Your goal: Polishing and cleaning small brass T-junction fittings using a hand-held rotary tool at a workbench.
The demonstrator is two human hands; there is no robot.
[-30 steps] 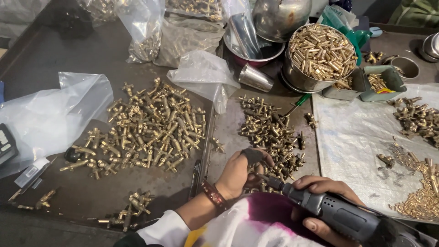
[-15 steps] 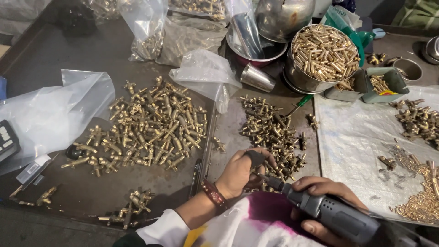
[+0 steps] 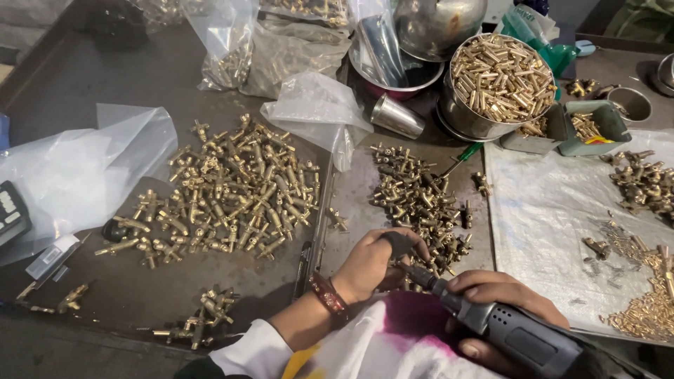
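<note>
While the left hand (image 3: pixel 371 265) pinches a small brass fitting (image 3: pixel 401 270) at the rotary tool (image 3: pixel 519 330) tip, right hand (image 3: pixel 502 295) clenched on tool: bit could slip w/ fingers so close, near the brass pile (image 3: pixel 421 200).

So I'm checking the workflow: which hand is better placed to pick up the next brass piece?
Probably the left hand: it sits at the edge of the middle brass pile, while the right hand is wrapped around the grey rotary tool.
</note>
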